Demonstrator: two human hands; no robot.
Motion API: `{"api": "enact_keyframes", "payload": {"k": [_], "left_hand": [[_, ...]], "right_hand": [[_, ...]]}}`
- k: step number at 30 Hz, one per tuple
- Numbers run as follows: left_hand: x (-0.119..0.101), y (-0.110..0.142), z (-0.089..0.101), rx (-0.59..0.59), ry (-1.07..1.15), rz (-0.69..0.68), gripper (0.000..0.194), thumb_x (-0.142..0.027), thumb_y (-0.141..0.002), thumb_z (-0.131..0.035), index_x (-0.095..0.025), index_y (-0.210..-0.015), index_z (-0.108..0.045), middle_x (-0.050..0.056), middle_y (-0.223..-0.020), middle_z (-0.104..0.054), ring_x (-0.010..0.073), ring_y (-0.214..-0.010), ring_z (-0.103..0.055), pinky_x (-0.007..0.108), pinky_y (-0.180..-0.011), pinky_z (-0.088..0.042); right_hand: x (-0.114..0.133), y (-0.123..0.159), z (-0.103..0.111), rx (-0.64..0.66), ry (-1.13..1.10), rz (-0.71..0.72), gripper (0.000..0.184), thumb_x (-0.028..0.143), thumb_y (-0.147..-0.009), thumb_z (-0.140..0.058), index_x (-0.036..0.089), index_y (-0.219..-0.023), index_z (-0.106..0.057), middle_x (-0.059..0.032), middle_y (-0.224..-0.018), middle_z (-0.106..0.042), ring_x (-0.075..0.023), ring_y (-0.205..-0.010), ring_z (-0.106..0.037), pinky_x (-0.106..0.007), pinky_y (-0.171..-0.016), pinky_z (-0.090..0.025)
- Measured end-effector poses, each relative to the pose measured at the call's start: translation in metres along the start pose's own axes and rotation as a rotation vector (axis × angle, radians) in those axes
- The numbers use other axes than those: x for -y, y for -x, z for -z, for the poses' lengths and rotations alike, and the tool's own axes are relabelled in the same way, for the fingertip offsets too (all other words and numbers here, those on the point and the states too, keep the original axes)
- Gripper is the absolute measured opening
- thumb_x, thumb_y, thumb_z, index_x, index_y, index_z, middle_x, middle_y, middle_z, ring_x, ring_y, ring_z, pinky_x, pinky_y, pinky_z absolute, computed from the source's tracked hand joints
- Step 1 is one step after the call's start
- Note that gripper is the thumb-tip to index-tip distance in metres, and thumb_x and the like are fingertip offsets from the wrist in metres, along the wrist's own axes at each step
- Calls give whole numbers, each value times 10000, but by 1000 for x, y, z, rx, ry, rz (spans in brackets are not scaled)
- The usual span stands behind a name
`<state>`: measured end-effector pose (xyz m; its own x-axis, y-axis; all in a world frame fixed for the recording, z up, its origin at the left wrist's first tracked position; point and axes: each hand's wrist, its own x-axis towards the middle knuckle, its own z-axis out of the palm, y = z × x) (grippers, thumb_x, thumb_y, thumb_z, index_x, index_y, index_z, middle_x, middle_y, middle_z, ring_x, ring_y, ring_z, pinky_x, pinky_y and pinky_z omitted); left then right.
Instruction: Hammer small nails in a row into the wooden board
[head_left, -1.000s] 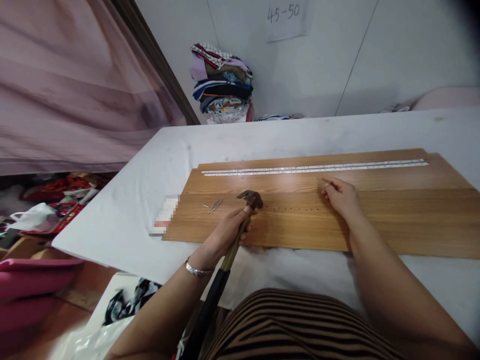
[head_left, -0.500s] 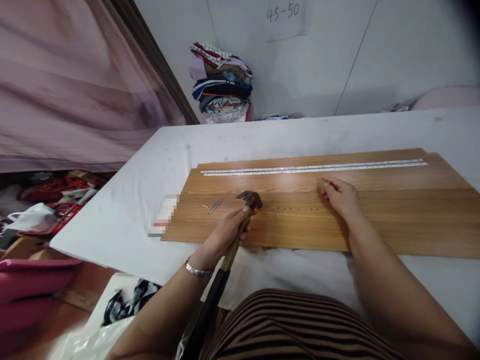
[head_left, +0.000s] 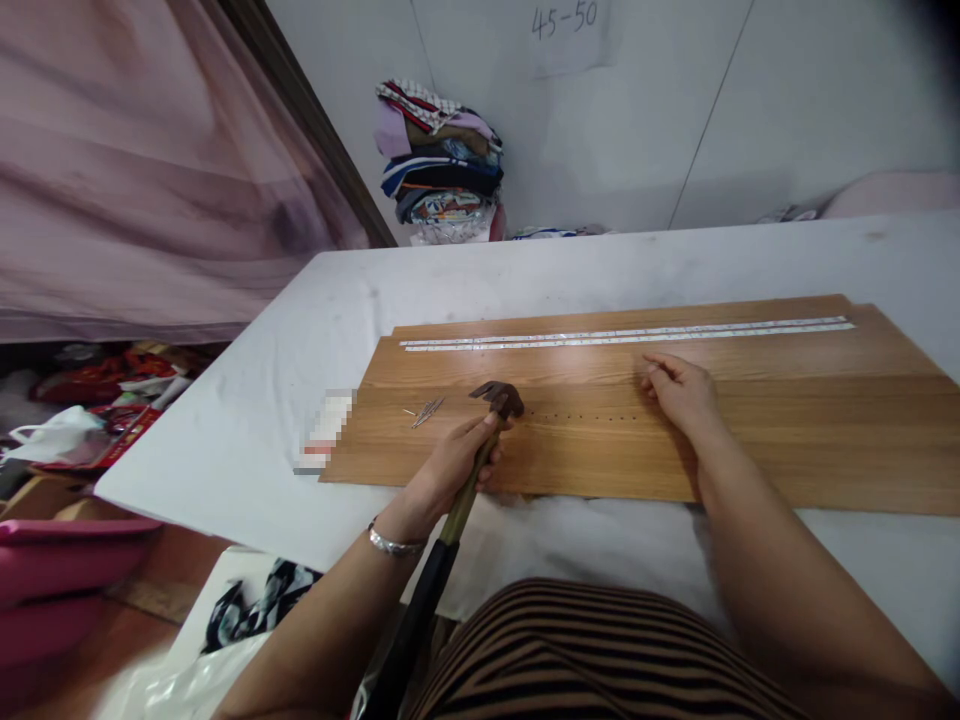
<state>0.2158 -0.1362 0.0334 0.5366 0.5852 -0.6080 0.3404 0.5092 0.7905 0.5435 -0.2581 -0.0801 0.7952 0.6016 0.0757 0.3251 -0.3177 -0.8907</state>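
Observation:
My left hand [head_left: 463, 455] is wrapped around a claw hammer [head_left: 466, 500], gripping the handle just below its metal head. The head rests over or just above a wooden board [head_left: 600, 460], and the dark handle end slants back toward my body. To the right of the head runs a line of small dark dots [head_left: 580, 417] in the board; whether they are holes or nail heads I cannot tell. My right hand [head_left: 684, 395] is over the board past that line, fingers curled and pinched; anything in them is hidden. Left of the hammer lie several loose nails [head_left: 426, 412].
Two long measuring strips [head_left: 630, 336] lie along the board's far side. A blurred white box [head_left: 330, 425] sits by its left end on the white table [head_left: 255, 400]. Folded clothes [head_left: 442, 160] are stacked against the wall. A pink container [head_left: 60, 580] stands at lower left.

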Motion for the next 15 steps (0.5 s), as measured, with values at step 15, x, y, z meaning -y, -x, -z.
{"api": "enact_keyframes", "payload": {"k": [15], "left_hand": [[0,-1,1,-8,-12,6,421,-542,-987,-597,-152,-1144,-619,-57,-647,-526,54,-391,-394,177,-365,-271]], "right_hand": [[6,1,1,-10,2,-11,368,392,-871,-616,211,-1113,-826,-34,-710,-750,-202,-592,-670,-347,-639,-534]]}}
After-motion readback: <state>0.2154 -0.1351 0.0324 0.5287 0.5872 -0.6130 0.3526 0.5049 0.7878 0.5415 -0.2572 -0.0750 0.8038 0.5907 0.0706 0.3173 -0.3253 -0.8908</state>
